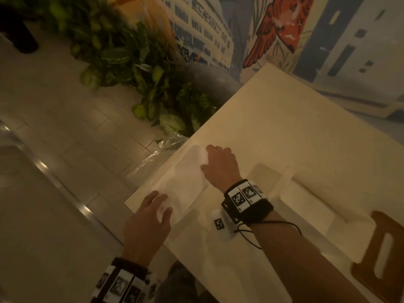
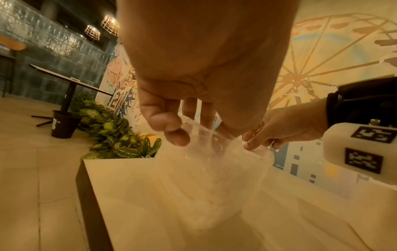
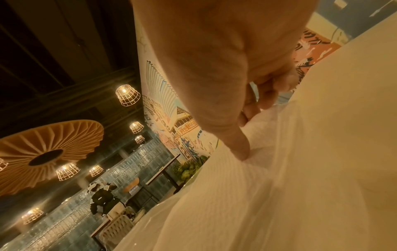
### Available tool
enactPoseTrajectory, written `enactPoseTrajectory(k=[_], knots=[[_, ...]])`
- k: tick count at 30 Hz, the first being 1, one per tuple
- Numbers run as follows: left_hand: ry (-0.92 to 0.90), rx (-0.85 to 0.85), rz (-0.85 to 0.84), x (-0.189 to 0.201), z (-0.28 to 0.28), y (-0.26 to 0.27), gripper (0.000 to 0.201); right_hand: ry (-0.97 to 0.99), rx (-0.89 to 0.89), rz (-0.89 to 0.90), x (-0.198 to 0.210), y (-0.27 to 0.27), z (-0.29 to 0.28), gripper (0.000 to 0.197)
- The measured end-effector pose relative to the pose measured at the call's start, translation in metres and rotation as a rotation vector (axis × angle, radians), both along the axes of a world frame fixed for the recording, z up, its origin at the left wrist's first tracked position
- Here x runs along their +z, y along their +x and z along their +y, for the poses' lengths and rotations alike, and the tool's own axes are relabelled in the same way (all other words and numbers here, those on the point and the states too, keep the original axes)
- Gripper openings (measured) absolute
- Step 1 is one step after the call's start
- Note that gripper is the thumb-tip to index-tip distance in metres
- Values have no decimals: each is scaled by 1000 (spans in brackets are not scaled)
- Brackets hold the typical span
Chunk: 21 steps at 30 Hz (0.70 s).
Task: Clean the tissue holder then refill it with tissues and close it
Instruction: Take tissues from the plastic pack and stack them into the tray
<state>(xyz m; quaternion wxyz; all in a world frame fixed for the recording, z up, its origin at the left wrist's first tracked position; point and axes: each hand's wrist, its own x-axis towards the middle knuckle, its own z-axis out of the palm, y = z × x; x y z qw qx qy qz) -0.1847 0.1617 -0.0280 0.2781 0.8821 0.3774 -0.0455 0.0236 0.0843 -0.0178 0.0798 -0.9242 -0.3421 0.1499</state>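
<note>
— What do we see from the head view?

— A clear plastic tissue pack (image 1: 185, 182) lies on the pale counter (image 1: 295, 132), near its edge at nine o'clock. Our left hand (image 1: 146, 224) holds the pack's near end at seven o'clock; our right hand (image 1: 220, 165) holds its far end at twelve. The open white tissue holder (image 1: 306, 204) lies flat at three o'clock from the pack, and a wooden chair back (image 1: 380, 254) shows at four o'clock.

— And the left wrist view?

— Here our left hand's (image 2: 182, 101) grip is closed on the pack (image 2: 210, 178): thumb and fingers pinch its upper edge. The right hand (image 2: 283, 129) pinches the same edge at three o'clock.

— The right wrist view?

— Our right hand (image 3: 225, 84) has curled fingers and a thumb pressing into the plastic pack (image 3: 257, 186), so its grip is closed on it. Leafy plants (image 1: 135, 68) line the floor at eleven o'clock in the head view.
</note>
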Motion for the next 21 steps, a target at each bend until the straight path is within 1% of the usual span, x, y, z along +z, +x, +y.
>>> enactPoseTrajectory(k=[3, 6, 8, 10, 12, 14, 17, 19, 21], knots=[[2, -17, -7, -1, 1, 0, 41, 74, -53, 31, 4, -3, 0, 45], [6, -43, -10, -3, 2, 0, 40, 144, -122, 100, 7, -4, 1, 44], [0, -51, -12, -2, 3, 0, 40, 156, -132, 172, 10, -4, 2, 39], [-4, -51, -19, 0, 4, 1, 40, 170, -106, 237, 15, -6, 1, 31], [-6, -34, -31, 5, 6, 3, 42, 240, -72, 307, 20, -10, 0, 28], [1, -11, -80, 14, 11, 9, 50, 305, -40, 369, 27, -15, -3, 26], [30, -37, -258, 21, 26, 25, 70, 362, 27, 418, 41, -21, -14, 21], [-52, -94, -312, 24, 40, 38, 86, 390, 85, 432, 51, -25, -23, 20], [-164, -181, -303, 28, 51, 52, 92, 415, 135, 418, 60, -28, -31, 23]])
